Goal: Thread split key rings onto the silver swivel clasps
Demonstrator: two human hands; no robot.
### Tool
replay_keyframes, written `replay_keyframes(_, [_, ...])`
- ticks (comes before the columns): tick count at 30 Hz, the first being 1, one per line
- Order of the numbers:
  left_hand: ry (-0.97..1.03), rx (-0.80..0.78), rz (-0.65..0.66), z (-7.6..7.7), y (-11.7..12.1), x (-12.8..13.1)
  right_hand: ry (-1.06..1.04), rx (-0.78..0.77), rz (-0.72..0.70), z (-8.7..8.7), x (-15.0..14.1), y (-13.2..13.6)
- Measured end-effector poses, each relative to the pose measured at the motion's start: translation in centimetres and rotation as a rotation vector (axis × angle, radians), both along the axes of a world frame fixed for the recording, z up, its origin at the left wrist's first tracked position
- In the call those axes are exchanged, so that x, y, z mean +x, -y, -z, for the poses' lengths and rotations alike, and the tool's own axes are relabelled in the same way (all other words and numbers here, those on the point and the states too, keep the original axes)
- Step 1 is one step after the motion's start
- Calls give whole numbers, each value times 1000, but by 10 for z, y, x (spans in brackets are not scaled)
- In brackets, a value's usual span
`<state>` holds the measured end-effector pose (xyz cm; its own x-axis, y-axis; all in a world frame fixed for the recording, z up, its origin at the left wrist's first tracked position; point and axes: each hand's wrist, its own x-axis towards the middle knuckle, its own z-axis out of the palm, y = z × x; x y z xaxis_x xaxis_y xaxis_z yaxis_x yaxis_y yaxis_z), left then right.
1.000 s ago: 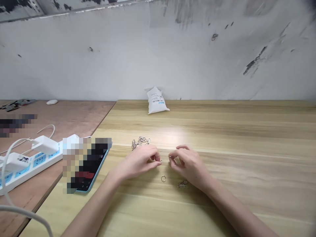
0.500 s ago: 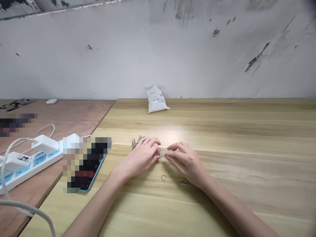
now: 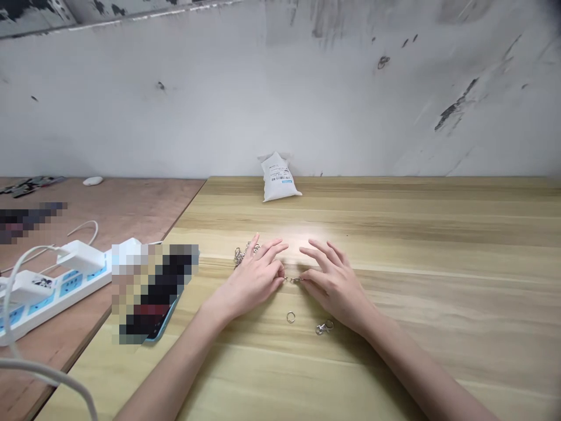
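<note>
Compared with half a second ago, the outer fingers of the left hand (image 3: 258,278) are raised and fanned; its thumb and forefinger are pressed together on a tiny shiny metal bit (image 3: 286,279), too small to make out. The outer fingers of the right hand (image 3: 337,286) have fanned too, while its thumb and forefinger pinch a small, slender silver metal piece (image 3: 295,279). The two pinches stay close together, nearer each other than a second ago.

Farthest left of the grip, a long white plastic power strip with light-blue socket faces (image 3: 71,283) carries smooth, blocky white plugs. Between it and the left forearm lies a dark, flat phone with a light-blue edge (image 3: 164,327), mostly pixelated. Just behind and left of the left hand, partly covered by it, is a tangled heap of glossy silver metal clasps (image 3: 239,255). Well beyond the pinches, a puffy white plastic packet with a printed label (image 3: 279,181) rests near the wall. Directly on the near side of the pinches lies a thin, round silver metal ring (image 3: 291,317); to its right, near the right wrist, is a silver metal clasp with a ring (image 3: 324,328). Under everything between the forearms runs a smooth yellowish tabletop with streaky wood grain (image 3: 438,263).
</note>
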<state>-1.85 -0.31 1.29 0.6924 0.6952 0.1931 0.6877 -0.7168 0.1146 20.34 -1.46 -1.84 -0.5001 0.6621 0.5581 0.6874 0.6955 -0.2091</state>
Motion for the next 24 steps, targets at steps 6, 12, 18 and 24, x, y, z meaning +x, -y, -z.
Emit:
replay_keyframes(6, [-16, 7, 3, -1, 1, 2, 32, 152, 10, -3, -7, 3])
replay_keyframes(12, [-41, 19, 11, 1, 1, 2, 75, 186, 36, -2, -10, 5])
replay_keyframes(18, [-59, -2, 1, -2, 2, 2, 33, 174, 41, -2, -9, 4])
replay_keyframes(24, [-3, -31, 16, 0, 2, 3, 50, 152, 43, -3, -8, 4])
